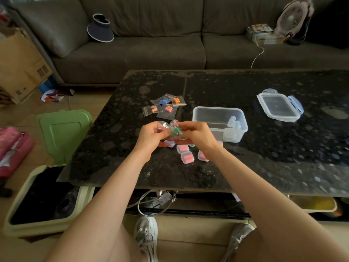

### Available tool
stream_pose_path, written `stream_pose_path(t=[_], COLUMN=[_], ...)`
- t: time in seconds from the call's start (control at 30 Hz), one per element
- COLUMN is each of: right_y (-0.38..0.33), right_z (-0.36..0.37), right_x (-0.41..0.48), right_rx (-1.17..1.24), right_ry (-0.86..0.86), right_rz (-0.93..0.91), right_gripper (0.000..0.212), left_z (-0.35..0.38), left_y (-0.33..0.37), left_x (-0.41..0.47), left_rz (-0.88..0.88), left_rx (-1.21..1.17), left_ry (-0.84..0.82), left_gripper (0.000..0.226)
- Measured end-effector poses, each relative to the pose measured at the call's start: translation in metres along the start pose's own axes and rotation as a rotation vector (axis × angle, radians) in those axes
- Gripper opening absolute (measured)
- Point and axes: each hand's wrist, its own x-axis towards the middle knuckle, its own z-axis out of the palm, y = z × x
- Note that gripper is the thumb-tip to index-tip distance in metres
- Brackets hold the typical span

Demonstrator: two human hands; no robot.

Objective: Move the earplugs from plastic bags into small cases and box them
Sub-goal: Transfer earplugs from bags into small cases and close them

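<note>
My left hand [151,136] and my right hand [198,136] together pinch a small clear plastic bag [174,130] with green earplugs inside, just above the dark table. Beneath the hands lie several small cases [187,156] holding pink earplugs. Several more bags with blue, orange and pink earplugs [164,106] lie farther back. An open clear box [220,122] to the right holds a few small empty cases [233,129]. Its lid [279,106] lies at the far right.
The dark stone table [264,157] ends close to my knees. A bin with a raised green lid [64,133] stands on the floor to the left. A grey sofa [151,50] with a visor and a fan runs behind the table.
</note>
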Motion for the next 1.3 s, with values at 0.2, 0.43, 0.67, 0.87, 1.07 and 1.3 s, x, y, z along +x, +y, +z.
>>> stream_pose_path(t=[0.2, 0.43, 0.67, 0.87, 1.07, 1.3], right_y=[0.000, 0.000, 0.000, 0.001, -0.002, -0.005], right_z=[-0.002, 0.000, -0.003, -0.003, -0.011, -0.010], right_x=[-0.004, -0.003, -0.004, -0.003, -0.004, -0.005], right_rx=[-0.143, -0.127, -0.247, -0.318, -0.209, -0.198], right_ry=[0.003, 0.142, 0.051, 0.242, 0.273, 0.240], right_rz=[-0.053, -0.062, -0.092, -0.105, -0.012, 0.052], right_gripper=[0.021, 0.017, 0.013, 0.009, 0.013, 0.021], left_z=[0.001, 0.002, 0.005, 0.008, 0.002, -0.001], left_y=[-0.001, 0.001, -0.001, -0.003, -0.013, -0.035], left_x=[-0.004, -0.003, -0.003, 0.001, 0.015, 0.021], left_rz=[0.066, -0.072, -0.111, -0.167, -0.264, -0.340], left_rx=[0.069, -0.145, -0.144, -0.132, 0.081, 0.569], left_ry=[-0.086, -0.088, -0.104, -0.034, 0.069, -0.020], left_gripper=[0.006, 0.009, 0.009, 0.017, 0.018, 0.051])
